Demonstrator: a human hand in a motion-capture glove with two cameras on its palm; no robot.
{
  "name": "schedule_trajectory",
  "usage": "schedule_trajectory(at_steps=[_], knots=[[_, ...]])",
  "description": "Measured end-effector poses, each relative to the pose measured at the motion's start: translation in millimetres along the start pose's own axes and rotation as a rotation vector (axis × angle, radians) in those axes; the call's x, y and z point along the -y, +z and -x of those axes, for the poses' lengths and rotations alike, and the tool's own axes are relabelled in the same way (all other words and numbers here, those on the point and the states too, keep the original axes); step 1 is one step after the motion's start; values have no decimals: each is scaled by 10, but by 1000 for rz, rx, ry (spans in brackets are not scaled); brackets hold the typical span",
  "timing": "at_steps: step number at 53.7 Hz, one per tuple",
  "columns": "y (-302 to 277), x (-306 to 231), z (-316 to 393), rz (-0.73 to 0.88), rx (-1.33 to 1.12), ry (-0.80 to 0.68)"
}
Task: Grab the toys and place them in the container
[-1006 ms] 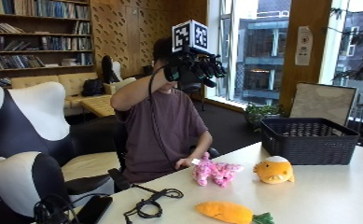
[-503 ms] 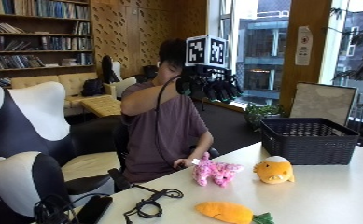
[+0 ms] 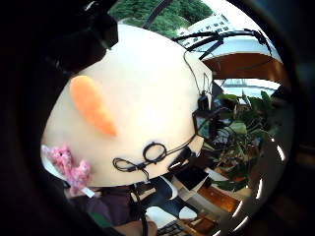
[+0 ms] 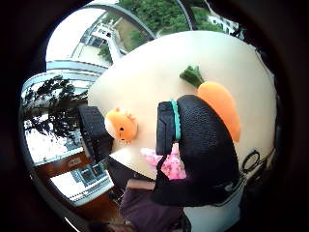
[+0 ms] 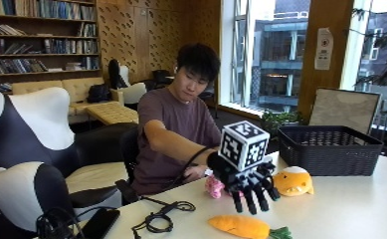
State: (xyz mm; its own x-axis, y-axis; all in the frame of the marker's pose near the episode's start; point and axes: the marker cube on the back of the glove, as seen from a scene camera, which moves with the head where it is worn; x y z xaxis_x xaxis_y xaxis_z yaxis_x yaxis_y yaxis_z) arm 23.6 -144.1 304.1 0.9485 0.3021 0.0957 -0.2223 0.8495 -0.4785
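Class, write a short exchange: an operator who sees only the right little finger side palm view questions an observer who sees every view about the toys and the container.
Operator: I see a carrot and a pink toy. Any more toys?
Observer: Yes, an orange plush toy lies in front of the black basket.
Operator: Is the right hand holding anything?
Observer: No. Its fingers point straight down above the table, near the carrot.
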Motion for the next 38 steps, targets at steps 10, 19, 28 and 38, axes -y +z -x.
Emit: schedule_trajectory(at_steps=[10, 19, 28, 38], knots=[[734, 182, -35, 85, 23, 77], [1084, 226, 11, 3, -40, 100], [1073, 273, 64, -177, -80, 88], [603, 167, 185, -127, -100, 44]])
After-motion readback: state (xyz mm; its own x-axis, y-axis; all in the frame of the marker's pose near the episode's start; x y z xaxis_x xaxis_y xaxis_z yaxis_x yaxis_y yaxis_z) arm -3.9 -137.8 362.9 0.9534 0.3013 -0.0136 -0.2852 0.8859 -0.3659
